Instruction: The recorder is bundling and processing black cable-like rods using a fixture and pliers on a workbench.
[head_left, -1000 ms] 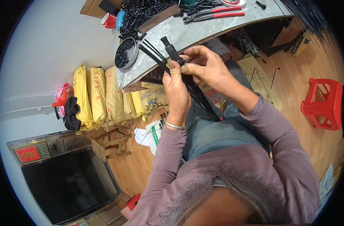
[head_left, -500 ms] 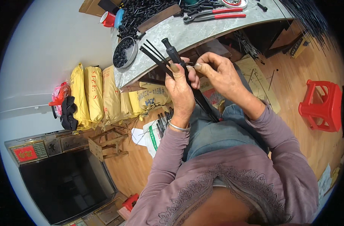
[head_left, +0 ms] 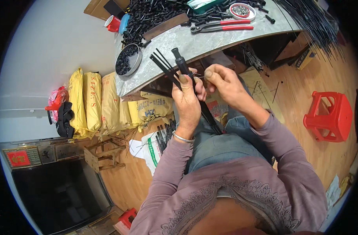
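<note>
Item 1: black tube (head_left: 181, 64), stepped head, held mid-air. Clock centred on head, 12 = top of view. Leans to 11 o'clock; extends to 5, toward lap (head_left: 210, 150).

Item 2: fine pale strand (head_left: 199, 75), 4 o'clock, just beside tube. Could slip or snap, prob. from too hard a pull; could also prick, given bare skin.

Item 3: LH grip (head_left: 186, 100), 6 o'clock. Wrapped round tube plus black rods (head_left: 161, 64), latter at 9 o'clock. If eased, could drop rods or lose tube's angle, owing to shared hold.

Item 4: RH grip (head_left: 228, 86), 4 o'clock. Pinched tog. at tips, apparently on strand end; contact v. small. Could lose it, w/ so little to hold.

Item 5: round tin (head_left: 137, 64) of small blk parts, farther out at 9, on tabletop (head_left: 167, 41), nr edge. Could tip + spill if knocked by rods; depth unclear.

Item 6: pliers (head_left: 237, 28), red handles, 1–2 o'clock, on tabletop. Could be nudged off by a wide RH swing.

Item 7: pile of loose blk parts (head_left: 159, 17), 11 o'clock. Could scatter if bumped.
</note>
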